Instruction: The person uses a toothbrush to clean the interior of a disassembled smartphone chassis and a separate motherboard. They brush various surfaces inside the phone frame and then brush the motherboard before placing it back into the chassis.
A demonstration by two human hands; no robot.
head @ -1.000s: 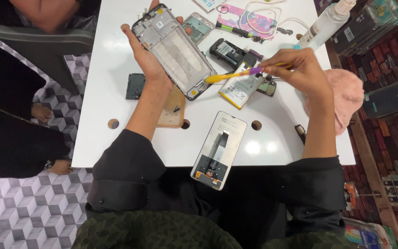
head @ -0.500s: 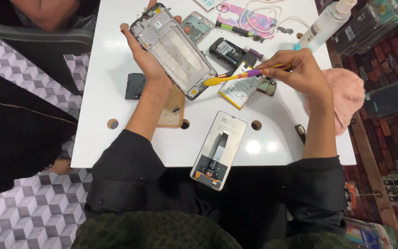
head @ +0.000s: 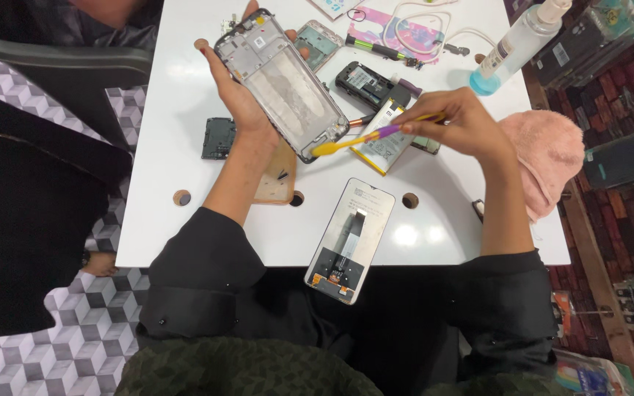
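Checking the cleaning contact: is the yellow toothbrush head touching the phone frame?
Touching. The head view shows the toothbrush bristle end pressed against the lower edge of the phone frame, no gap visible, with the right hand gripping its handle.

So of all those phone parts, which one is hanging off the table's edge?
The screen panel lying face down, with a ribbon cable on its back. Its lower end juts past the near edge of the white table; the battery and the other parts lie fully on top.
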